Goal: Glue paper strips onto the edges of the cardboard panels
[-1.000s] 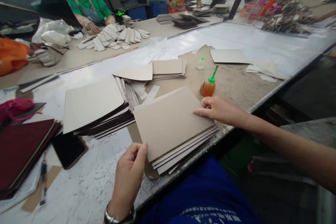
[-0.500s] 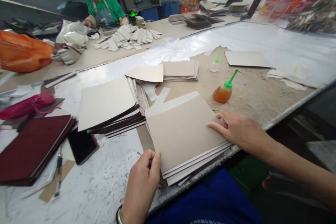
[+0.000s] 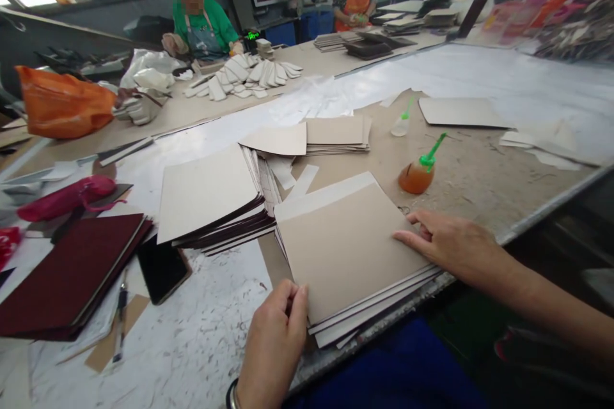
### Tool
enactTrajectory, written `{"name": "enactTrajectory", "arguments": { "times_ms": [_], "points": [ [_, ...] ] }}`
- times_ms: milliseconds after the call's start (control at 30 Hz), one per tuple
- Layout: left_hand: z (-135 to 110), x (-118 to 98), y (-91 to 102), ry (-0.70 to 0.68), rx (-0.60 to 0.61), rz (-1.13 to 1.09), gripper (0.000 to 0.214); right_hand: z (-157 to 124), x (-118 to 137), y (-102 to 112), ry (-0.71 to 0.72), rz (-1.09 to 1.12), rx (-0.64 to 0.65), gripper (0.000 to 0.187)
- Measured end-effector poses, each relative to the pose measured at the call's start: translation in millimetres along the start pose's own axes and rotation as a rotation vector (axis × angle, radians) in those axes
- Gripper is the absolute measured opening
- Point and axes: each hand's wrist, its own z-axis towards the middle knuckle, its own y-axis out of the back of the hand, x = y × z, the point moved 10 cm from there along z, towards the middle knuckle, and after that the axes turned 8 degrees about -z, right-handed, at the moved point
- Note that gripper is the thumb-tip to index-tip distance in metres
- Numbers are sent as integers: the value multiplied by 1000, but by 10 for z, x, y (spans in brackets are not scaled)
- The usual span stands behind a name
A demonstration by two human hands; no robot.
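A stack of grey-beige cardboard sheets (image 3: 345, 249) lies at the near edge of the table, slightly fanned. My left hand (image 3: 273, 339) pinches the stack's near left corner, thumb on top and fingers curled. My right hand (image 3: 451, 246) rests on the stack's right edge, fingers together and pressed on the top sheet. An orange glue bottle with a green nozzle (image 3: 418, 172) stands just beyond my right hand.
A second pile of boards with dark undersides (image 3: 211, 198) lies left of my stack, with smaller stacks (image 3: 330, 134) behind. Maroon covers (image 3: 62, 275), a phone (image 3: 163, 268) and a pen (image 3: 119, 319) lie at left. Two people work at the far side. A clear bottle (image 3: 400, 124) stands further back.
The view has tilted up and shifted slightly. My right hand slid a little down the stack's right edge. My left hand keeps its pinch on the near corner.
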Motion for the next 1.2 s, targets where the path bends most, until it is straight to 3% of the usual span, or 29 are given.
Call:
{"name": "enactTrajectory", "arguments": {
  "times_ms": [133,367,667,967,1200],
  "points": [
    [3,99,-73,0,54,-30,34,-19,8,19,-18,27,33,33],
    [10,206,-46,35,10,-128,38,-41,16,44,-36,42,68,31],
    [9,254,-30,80,40,8,41,-44,27,24,-11,40,49,32],
    [-41,45,19,53,-34,-8,37,-42,19,11,-32,25,55,31],
    [-52,46,32,79,-64,-44,34,-29,30,-33,-19,26,46,34]
  ]
}}
